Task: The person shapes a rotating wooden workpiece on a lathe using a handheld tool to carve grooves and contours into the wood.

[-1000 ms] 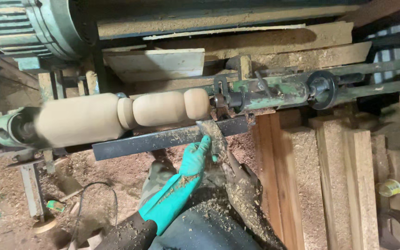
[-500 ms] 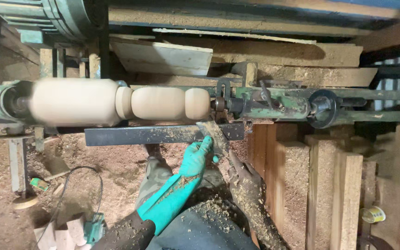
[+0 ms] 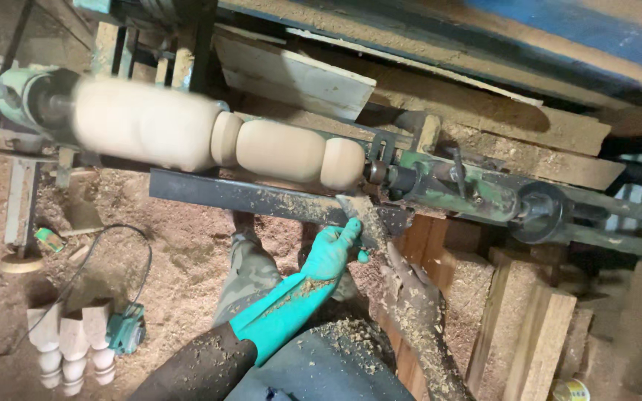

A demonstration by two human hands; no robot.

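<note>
A pale wooden spindle (image 3: 217,137) with rounded bulges is mounted on a lathe and looks blurred at its thick left end. My left hand (image 3: 332,249), in a teal rubber glove, grips the front part of a turning chisel (image 3: 362,217) that rests on the dark metal tool rest (image 3: 261,199). My right hand (image 3: 409,286), coated in sawdust, holds the chisel's handle lower down. The chisel tip sits near the spindle's right end, beside the green tailstock (image 3: 458,189).
Sawdust covers the floor. Finished turned legs (image 3: 68,341) stand at lower left next to a teal power tool (image 3: 126,329) with a black cable. Stacked wooden blocks (image 3: 536,327) fill the right side. Planks (image 3: 299,74) lie behind the lathe.
The view has tilted and shifted, so the lathe now slopes down to the right. Both hands stay on the chisel at the tool rest.
</note>
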